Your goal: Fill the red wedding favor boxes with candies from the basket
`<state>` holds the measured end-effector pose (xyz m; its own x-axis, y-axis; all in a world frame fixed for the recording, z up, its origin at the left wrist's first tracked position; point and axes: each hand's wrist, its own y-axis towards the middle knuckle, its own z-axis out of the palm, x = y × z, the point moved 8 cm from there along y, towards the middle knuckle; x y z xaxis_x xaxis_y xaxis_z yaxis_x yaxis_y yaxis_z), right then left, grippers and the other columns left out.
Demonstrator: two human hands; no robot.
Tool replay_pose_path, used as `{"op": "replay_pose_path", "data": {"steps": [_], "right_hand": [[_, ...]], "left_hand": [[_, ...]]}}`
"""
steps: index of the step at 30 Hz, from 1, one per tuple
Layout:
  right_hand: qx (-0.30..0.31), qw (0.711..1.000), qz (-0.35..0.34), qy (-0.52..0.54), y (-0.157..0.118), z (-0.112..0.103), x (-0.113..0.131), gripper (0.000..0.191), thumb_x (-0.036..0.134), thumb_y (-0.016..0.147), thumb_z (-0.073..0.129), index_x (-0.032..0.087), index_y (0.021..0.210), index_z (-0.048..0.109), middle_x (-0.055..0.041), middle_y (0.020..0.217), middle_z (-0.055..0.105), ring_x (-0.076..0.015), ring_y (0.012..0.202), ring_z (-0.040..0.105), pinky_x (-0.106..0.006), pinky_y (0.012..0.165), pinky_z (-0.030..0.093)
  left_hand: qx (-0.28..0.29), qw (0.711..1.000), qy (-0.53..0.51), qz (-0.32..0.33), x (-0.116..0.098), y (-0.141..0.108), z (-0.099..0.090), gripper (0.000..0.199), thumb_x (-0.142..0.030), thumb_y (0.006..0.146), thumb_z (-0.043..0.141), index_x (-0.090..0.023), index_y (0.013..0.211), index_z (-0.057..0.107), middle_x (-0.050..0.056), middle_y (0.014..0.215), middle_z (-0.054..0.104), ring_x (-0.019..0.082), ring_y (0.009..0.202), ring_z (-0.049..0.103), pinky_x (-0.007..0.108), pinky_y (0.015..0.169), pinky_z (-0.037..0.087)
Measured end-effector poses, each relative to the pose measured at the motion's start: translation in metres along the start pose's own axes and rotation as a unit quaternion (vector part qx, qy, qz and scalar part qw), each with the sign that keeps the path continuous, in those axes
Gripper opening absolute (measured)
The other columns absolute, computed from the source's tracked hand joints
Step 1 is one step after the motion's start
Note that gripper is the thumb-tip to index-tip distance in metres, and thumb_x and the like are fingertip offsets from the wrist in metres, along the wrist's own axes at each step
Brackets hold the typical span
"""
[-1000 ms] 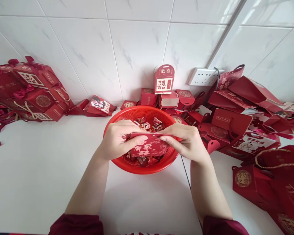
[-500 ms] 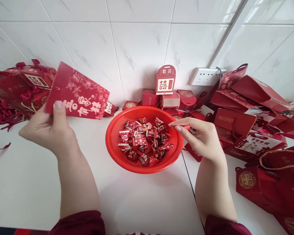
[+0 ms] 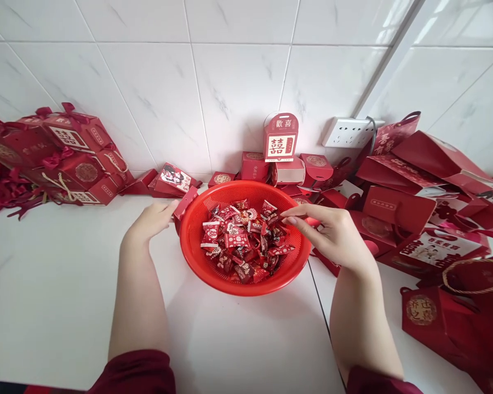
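A red plastic basket (image 3: 246, 290) of wrapped candies (image 3: 236, 239) stands on the white table (image 3: 230, 339). At its left rim my left hand (image 3: 151, 220) grips a red paper box (image 3: 185, 202), seen edge-on and partly hidden behind the basket. My right hand (image 3: 332, 230) hangs over the basket's right rim, thumb and index finger pinched together. Something small and dark red shows at those fingertips, too small to make out.
Ribboned red boxes (image 3: 82, 169) are stacked at the left. Small boxes (image 3: 254, 167) and an upright tag-shaped box (image 3: 280, 139) stand behind the basket. Many red boxes and bags (image 3: 398, 210) crowd the right, below a white power strip (image 3: 351, 133).
My left hand has moved right and turned, bringing the red box from the upper left to the basket's left rim. My right hand stays over the right rim, fingers still pinched.
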<state>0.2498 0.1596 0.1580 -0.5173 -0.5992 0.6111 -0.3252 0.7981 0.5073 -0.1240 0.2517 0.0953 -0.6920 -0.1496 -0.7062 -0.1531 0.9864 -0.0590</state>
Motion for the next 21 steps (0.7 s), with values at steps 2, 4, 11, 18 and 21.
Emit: {"op": "replay_pose_path", "data": {"steps": [2,4,11,18,21], "right_hand": [[0.004,1.000,0.006,-0.001,0.002,0.002,-0.002,0.017,0.029,0.099,0.056,0.024,0.104,0.071,-0.0025,0.106,0.076,-0.0205,0.095,0.071,-0.033,0.084,0.057],[0.009,1.000,0.009,-0.003,0.004,0.003,-0.003,0.017,0.030,0.099,0.056,0.025,0.104,0.071,-0.0024,0.106,0.076,-0.0207,0.094,0.071,-0.033,0.084,0.056],[0.039,0.998,0.025,-0.048,0.006,0.003,-0.009,0.018,0.030,0.099,0.055,0.026,0.105,0.072,0.0005,0.105,0.075,-0.0184,0.093,0.070,-0.030,0.083,0.052],[0.094,0.977,0.119,-0.152,0.003,0.009,-0.046,0.021,0.030,0.098,0.053,0.025,0.107,0.071,-0.0025,0.102,0.076,-0.0215,0.089,0.071,-0.034,0.080,0.053],[0.152,0.957,0.173,-0.176,-0.001,0.023,-0.064,0.020,0.026,0.094,0.054,0.022,0.102,0.071,-0.0054,0.095,0.076,-0.0225,0.086,0.071,-0.033,0.075,0.054]], "left_hand": [[0.066,0.997,-0.023,-0.023,0.011,-0.001,0.002,0.063,-0.072,0.082,0.051,-0.018,0.102,0.076,0.011,0.103,0.075,0.028,0.094,0.070,0.035,0.080,0.057],[0.095,0.994,-0.015,-0.042,0.019,-0.002,-0.001,0.071,-0.078,0.083,0.044,-0.020,0.109,0.074,0.011,0.117,0.073,0.029,0.105,0.069,0.038,0.092,0.054],[-0.045,0.981,0.165,0.091,-0.045,-0.028,-0.010,0.063,-0.065,0.089,0.049,-0.024,0.135,0.062,0.008,0.136,0.063,0.033,0.116,0.062,0.044,0.103,0.047],[0.156,0.964,0.143,0.161,-0.086,-0.066,0.039,0.059,-0.062,0.090,0.053,-0.028,0.139,0.058,0.004,0.134,0.066,0.026,0.119,0.064,0.035,0.098,0.052],[0.213,0.955,0.130,0.157,-0.090,-0.077,0.054,0.054,-0.060,0.093,0.050,-0.028,0.134,0.060,0.004,0.124,0.071,0.024,0.111,0.068,0.033,0.093,0.054]]}}
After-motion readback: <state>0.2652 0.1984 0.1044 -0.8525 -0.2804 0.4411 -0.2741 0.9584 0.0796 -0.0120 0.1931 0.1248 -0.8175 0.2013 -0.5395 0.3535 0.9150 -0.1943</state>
